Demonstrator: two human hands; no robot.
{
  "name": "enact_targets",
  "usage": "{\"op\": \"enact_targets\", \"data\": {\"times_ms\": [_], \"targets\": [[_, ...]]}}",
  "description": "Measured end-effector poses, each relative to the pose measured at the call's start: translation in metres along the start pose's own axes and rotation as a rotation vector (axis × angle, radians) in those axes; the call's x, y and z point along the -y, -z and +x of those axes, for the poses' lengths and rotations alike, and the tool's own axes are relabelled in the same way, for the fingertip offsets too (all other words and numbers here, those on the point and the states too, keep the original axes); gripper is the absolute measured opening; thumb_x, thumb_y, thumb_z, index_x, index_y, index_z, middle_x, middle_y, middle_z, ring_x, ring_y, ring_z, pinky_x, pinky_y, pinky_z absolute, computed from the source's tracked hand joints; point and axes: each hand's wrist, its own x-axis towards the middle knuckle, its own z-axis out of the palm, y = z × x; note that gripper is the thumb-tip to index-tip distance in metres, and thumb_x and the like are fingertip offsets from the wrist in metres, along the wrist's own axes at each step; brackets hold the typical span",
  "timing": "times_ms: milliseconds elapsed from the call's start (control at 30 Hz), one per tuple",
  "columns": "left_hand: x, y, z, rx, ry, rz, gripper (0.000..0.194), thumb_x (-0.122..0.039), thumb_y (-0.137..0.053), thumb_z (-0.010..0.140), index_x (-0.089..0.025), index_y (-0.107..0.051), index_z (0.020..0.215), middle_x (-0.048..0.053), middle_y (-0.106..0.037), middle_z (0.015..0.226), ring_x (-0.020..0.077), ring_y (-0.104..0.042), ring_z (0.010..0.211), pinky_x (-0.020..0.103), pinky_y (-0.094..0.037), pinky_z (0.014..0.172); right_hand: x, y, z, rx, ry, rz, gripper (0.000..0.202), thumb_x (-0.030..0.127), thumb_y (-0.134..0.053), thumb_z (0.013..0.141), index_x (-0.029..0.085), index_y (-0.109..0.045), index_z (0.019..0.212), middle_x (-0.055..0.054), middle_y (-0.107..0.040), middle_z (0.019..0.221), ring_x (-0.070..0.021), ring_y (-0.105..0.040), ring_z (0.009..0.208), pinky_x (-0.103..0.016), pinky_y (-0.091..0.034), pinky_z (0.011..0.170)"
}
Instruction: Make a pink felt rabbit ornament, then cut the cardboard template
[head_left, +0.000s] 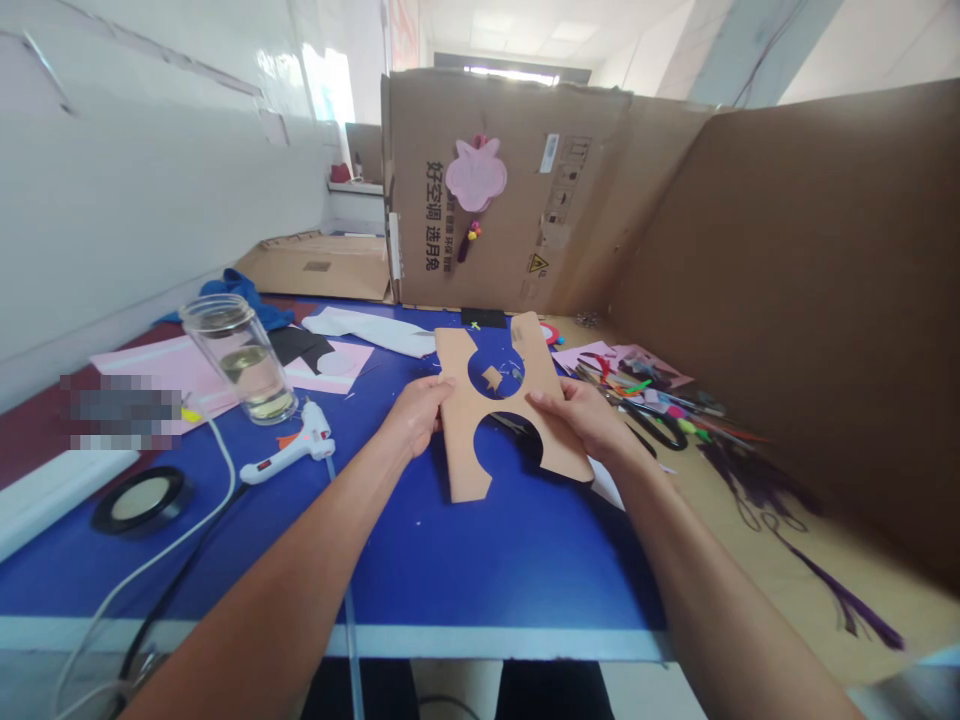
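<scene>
A flat tan cardboard piece [504, 400] with round cut-outs at its top and bottom is held above the blue table [420, 590]. My left hand [421, 415] pinches its left edge, thumb on top. On the opposite side, my right hand [589, 415] grips the right edge, its thumb lying on the face. Through the upper cut-out a small star-like cardboard scrap [492, 378] shows on the table.
At left are a glass jar [259, 380], a white glue gun [300, 445] with its cable and a black tape roll [142, 500]. Scissors [660, 420] and craft scraps lie at right. Cardboard walls [510, 130] stand behind and at right.
</scene>
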Motion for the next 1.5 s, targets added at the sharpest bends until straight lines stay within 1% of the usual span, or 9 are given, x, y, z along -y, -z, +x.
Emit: {"op": "enact_targets", "data": {"times_ms": [367, 600, 700, 800, 967, 1067, 1200, 1333, 1500], "targets": [[-0.001, 0.0, -0.001, -0.013, -0.011, -0.007, 0.008, -0.019, -0.07, 0.094, -0.014, -0.071, 0.101, 0.016, -0.085, 0.089, 0.025, -0.079, 0.069, 0.038, -0.067, 0.071, -0.006, -0.001, -0.001, 0.092, -0.036, -0.219, 0.055, 0.06, -0.1, 0.069, 0.021, -0.078, 0.102, -0.005, -0.083, 0.089, -0.0195, -0.072, 0.065, -0.028, -0.055, 0.057], [0.002, 0.01, 0.012, -0.192, -0.171, 0.084, 0.039, -0.013, -0.075, 0.077, -0.019, -0.066, 0.115, 0.005, -0.078, 0.092, 0.0184, -0.074, 0.071, 0.03, -0.06, 0.069, -0.015, -0.011, 0.003, 0.176, -0.05, -0.309, 0.049, 0.061, -0.099, 0.069, 0.021, -0.079, 0.09, -0.004, -0.081, 0.083, -0.0191, -0.071, 0.064, -0.027, -0.054, 0.058], [0.002, 0.016, 0.016, -0.306, -0.24, 0.14, 0.064, -0.014, -0.079, 0.073, -0.022, -0.064, 0.135, 0.008, -0.078, 0.114, 0.021, -0.077, 0.089, 0.03, -0.06, 0.078, -0.017, -0.016, 0.003, 0.176, -0.045, -0.305, 0.049, 0.06, -0.1, 0.069, 0.022, -0.077, 0.09, -0.003, -0.082, 0.084, -0.0204, -0.072, 0.065, -0.028, -0.055, 0.058], [0.001, 0.021, 0.019, -0.39, -0.305, 0.271, 0.079, -0.014, -0.08, 0.075, -0.026, -0.058, 0.15, 0.012, -0.069, 0.148, 0.0275, -0.072, 0.124, 0.033, -0.058, 0.099, -0.017, -0.017, 0.003, 0.164, -0.012, -0.311, 0.05, 0.06, -0.099, 0.071, 0.021, -0.077, 0.094, -0.003, -0.082, 0.086, -0.0204, -0.073, 0.067, -0.028, -0.055, 0.059], [-0.001, 0.026, 0.019, -0.461, -0.485, 0.573, 0.068, -0.017, -0.078, 0.084, -0.022, -0.061, 0.15, 0.017, -0.057, 0.164, 0.0349, -0.052, 0.154, 0.044, -0.038, 0.129, -0.013, -0.019, 0.001, 0.149, 0.045, -0.292, 0.055, 0.058, -0.096, 0.076, 0.023, -0.078, 0.116, -0.005, -0.086, 0.1, -0.0221, -0.079, 0.077, -0.028, -0.059, 0.064], [-0.001, 0.023, 0.016, -0.419, -0.559, 0.692, 0.051, -0.016, -0.075, 0.087, -0.021, -0.07, 0.138, 0.017, -0.065, 0.153, 0.0358, -0.056, 0.148, 0.047, -0.038, 0.129, -0.012, -0.02, 0.001, 0.149, 0.03, -0.239, 0.062, 0.055, -0.098, 0.075, 0.024, -0.076, 0.124, -0.007, -0.086, 0.105, -0.0243, -0.081, 0.082, -0.031, -0.062, 0.068], [0.0, 0.015, 0.009, -0.286, -0.568, 0.762, 0.031, -0.012, -0.072, 0.087, -0.022, -0.078, 0.116, 0.013, -0.072, 0.139, 0.0341, -0.067, 0.132, 0.048, -0.045, 0.123, -0.012, -0.02, 0.001, 0.15, 0.032, -0.227, 0.058, 0.053, -0.098, 0.074, 0.024, -0.078, 0.12, -0.007, -0.087, 0.101, -0.0251, -0.081, 0.081, -0.032, -0.063, 0.068], [0.002, 0.007, 0.002, -0.22, -0.574, 0.768, 0.026, -0.008, -0.075, 0.084, -0.025, -0.08, 0.103, 0.01, -0.076, 0.131, 0.0319, -0.07, 0.123, 0.046, -0.045, 0.121, -0.012, -0.021, 0.001, 0.158, 0.039, -0.209, 0.057, 0.053, -0.097, 0.075, 0.024, -0.079, 0.12, -0.007, -0.087, 0.101, -0.024, -0.081, 0.079, -0.031, -0.062, 0.069], [0.01, -0.003, -0.002, -0.097, -0.444, 0.641, 0.022, -0.011, -0.081, 0.081, -0.025, -0.081, 0.098, 0.006, -0.079, 0.096, 0.0261, -0.072, 0.091, 0.039, -0.053, 0.099, -0.015, -0.021, 0.003, 0.082, 0.084, -0.136, 0.052, 0.054, -0.097, 0.07, 0.024, -0.079, 0.109, -0.005, -0.086, 0.097, -0.0227, -0.078, 0.075, -0.031, -0.06, 0.067]]}}
